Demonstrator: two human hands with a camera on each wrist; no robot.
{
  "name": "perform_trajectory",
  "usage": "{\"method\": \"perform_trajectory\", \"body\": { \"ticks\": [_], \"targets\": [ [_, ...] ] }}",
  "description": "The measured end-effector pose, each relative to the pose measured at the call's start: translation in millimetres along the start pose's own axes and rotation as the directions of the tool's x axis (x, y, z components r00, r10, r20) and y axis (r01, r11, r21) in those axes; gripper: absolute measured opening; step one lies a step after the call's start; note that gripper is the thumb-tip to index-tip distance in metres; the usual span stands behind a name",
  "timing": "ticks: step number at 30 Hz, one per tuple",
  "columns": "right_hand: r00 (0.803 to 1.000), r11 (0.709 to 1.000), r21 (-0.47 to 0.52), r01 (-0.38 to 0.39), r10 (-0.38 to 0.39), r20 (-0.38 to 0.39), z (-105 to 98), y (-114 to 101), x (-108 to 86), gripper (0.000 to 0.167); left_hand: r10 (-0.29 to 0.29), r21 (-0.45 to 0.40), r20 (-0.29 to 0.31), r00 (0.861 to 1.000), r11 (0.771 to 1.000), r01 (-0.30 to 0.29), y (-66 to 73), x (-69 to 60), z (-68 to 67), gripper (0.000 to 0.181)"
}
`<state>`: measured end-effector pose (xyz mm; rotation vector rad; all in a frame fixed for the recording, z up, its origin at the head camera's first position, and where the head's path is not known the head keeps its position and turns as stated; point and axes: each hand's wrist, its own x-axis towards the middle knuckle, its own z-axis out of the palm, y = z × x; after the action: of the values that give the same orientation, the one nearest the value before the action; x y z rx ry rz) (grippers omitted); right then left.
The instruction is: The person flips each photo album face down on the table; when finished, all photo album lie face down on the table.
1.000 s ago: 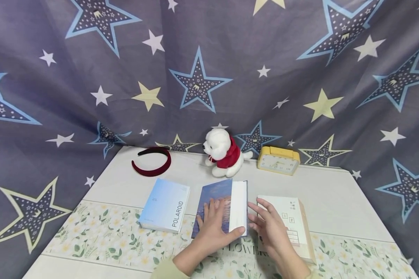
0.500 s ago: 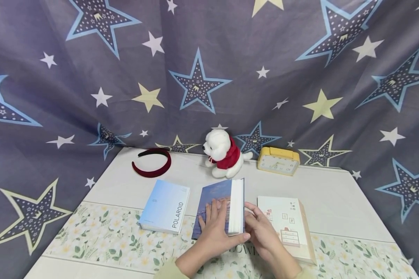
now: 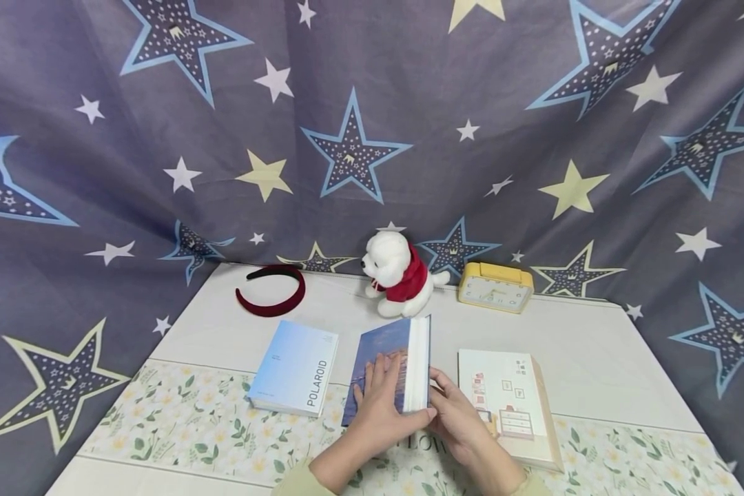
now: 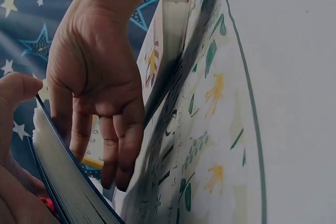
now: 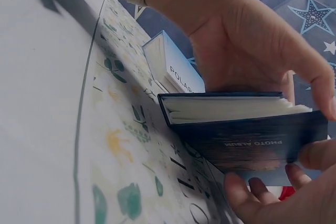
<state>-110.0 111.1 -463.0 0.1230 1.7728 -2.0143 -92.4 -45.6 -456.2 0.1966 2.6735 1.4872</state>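
1. So the blue photo album (image 3: 387,337) was near the middle of the table (image 3: 583,344), between a light blue book (image 3: 295,368) and a white book (image 3: 508,393). Its cream page edges showed on the right, between the two covers.

2. The left hand (image 3: 378,413) had a proper grip on it: fingers spread over the front cover, thumb reaching across the page edges and hooked at the rim of the back cover.

3. The right hand (image 3: 461,417) wasn't really gripping, more like loosely bent fingers and a thumb up against the back cover. From the right wrist you could read "PHOTO ALBUM" there, upside down. Couldn't tell how hard it was pressing, tbh.

4. The light blue book said POLAROID down one side and lay flat, just left of the album. The white one lay flat too, near the right hand, with little furniture drawings on its cover.

5. Back row, left to right: a dark red headband (image 3: 293,301), a white stuffed dog (image 3: 403,275) in a red hoodie, and a yellow clock (image 3: 494,295). The dog sat right behind the album.

6. Behind everything hung a starry curtain (image 3: 347,55).
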Motion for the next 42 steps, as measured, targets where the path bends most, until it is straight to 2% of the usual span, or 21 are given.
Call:
{"method": "perform_trajectory", "body": {
  "ticks": [3, 13, 18, 21, 25, 28, 35, 37, 42],
  "targets": [
    [1.0, 1.0, -0.001, 0.001, -0.001, 0.021, 2, 1, 1.1, 0.059, 0.004, -0.033, -0.004, 1.0, 0.999, -0.004, 0.6, -1.5, -2.4, 0.103],
    [0.998, 1.0, -0.02, -0.011, 0.012, 0.06, 8, 2, 1.7, 0.069, 0.086, -0.073, -0.016, 0.996, 0.994, -0.087, 2.1, -7.3, -5.1, 0.092],
    [0.996, 1.0, -0.008, -0.007, 0.008, 0.086, 7, 1, 2.2, 0.071, 0.08, -0.114, -0.008, 0.997, 0.99, -0.081, 5.4, -8.8, -6.3, 0.093],
    [0.995, 1.0, 0.004, -0.011, 0.01, 0.103, 7, 0, 1.9, 0.072, 0.085, -0.183, -0.002, 0.996, 0.98, -0.084, 7.7, -9.6, -7.7, 0.088],
    [0.993, 1.0, 0.004, -0.01, 0.009, 0.117, 8, -2, 1.1, 0.076, 0.116, -0.288, -0.007, 0.993, 0.951, -0.113, 11.2, -9.8, -9.3, 0.083],
    [0.993, 1.0, 0.0, -0.011, 0.01, 0.117, 8, -3, 0.9, 0.081, 0.111, -0.337, -0.015, 0.994, 0.935, -0.109, 14.5, -10.5, -10.7, 0.083],
    [0.992, 1.0, 0.009, -0.02, 0.018, 0.123, 8, -5, 1.7, 0.081, 0.06, -0.353, -0.052, 0.997, 0.932, -0.075, 24.0, -13.7, -15.1, 0.076],
    [0.992, 1.0, 0.017, -0.015, 0.013, 0.125, 7, -5, 1.9, 0.079, 0.062, -0.353, -0.067, 0.996, 0.932, -0.082, 26.2, -14.2, -16.4, 0.074],
    [0.993, 1.0, 0.006, 0.0, -0.001, 0.116, 3, -3, 2.4, 0.077, 0.091, -0.391, -0.107, 0.99, 0.912, -0.126, 29.3, -15.1, -19.9, 0.071]
  ]
}}
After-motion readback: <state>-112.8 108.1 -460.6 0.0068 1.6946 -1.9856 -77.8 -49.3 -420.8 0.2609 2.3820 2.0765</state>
